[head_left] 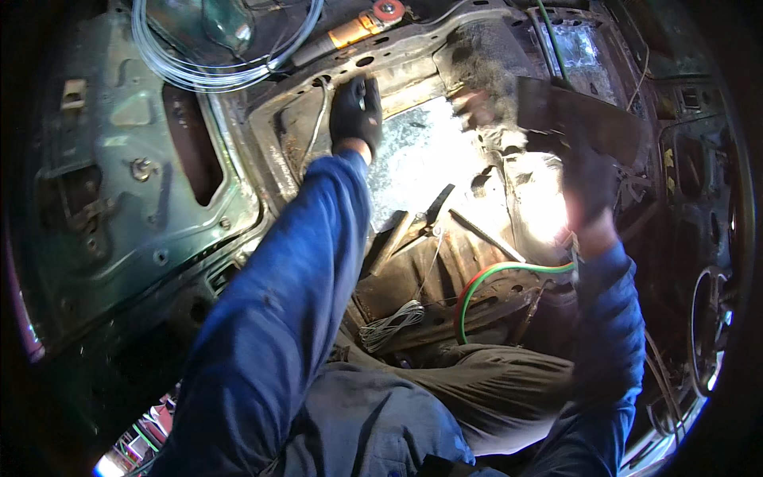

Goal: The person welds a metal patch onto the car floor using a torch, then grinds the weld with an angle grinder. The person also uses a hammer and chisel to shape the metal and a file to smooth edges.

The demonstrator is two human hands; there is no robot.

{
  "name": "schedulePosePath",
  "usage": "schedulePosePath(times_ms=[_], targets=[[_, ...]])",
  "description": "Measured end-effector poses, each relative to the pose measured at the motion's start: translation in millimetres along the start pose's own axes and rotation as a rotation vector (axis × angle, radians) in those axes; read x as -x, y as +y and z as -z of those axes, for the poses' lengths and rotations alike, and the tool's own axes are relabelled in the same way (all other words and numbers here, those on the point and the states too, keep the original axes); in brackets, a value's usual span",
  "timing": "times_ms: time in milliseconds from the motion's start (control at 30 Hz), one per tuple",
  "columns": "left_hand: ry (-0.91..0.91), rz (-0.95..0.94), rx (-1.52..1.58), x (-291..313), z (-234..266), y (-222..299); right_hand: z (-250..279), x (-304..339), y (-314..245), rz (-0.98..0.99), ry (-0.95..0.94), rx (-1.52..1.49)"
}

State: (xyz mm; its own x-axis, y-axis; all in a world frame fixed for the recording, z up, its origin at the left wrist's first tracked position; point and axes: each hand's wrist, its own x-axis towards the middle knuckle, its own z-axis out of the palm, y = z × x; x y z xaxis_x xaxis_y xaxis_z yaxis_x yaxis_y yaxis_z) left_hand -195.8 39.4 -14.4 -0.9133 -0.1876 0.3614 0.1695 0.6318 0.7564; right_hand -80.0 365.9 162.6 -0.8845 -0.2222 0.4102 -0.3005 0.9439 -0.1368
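My left hand [356,118], in a black glove, rests at the left edge of a shiny bare-metal sheet [409,147] set in the vehicle floor. Its fingers are curled; whatever they may hold is hidden. On the right, my gloved right hand [590,187] is blurred and raised, closed at the lower edge of a dark flat plate [584,121]. A strong glare on the floor lies just left of that hand. Joined red and green hoses [509,267] run up to near the right wrist.
An orange angle grinder [354,33] and a large wire coil [195,78] lie at the far side. A wooden handle [393,243], a dark bar [486,235] and a small wire coil [393,324] are nearer. A green door panel [131,171] stands left.
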Motion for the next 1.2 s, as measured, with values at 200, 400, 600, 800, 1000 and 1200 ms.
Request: schedulePosePath(times_ms=[200, 400, 600, 800, 1000, 1200], targets=[[-0.161, -0.536, -0.337, -128.3, -14.9, -84.4, -174.2, 10.5, -21.2, -0.807, 0.055, -0.836], [-0.27, -0.393, -0.366, -161.8, -6.9, -172.1, -288.6, 56.3, -30.8, -0.912, -0.062, -0.604], [-0.179, -0.525, -0.524, -164.1, 5.2, -160.6, -283.1, 73.4, -79.8, -0.781, -0.164, -0.374], [-0.195, -0.621, -0.393, -157.7, -1.7, -130.5, -276.4, 77.6, -95.4, -0.719, -0.04, -0.414], [-0.227, -0.527, -0.452, -156.2, 1.2, -129.9, -280.3, 88.6, -90.2, -0.747, -0.059, -0.512], [-0.248, -0.456, -0.396, -151.0, 1.9, -109.1, -288.3, 101.9, -69.7, -0.585, -0.096, -0.673]])
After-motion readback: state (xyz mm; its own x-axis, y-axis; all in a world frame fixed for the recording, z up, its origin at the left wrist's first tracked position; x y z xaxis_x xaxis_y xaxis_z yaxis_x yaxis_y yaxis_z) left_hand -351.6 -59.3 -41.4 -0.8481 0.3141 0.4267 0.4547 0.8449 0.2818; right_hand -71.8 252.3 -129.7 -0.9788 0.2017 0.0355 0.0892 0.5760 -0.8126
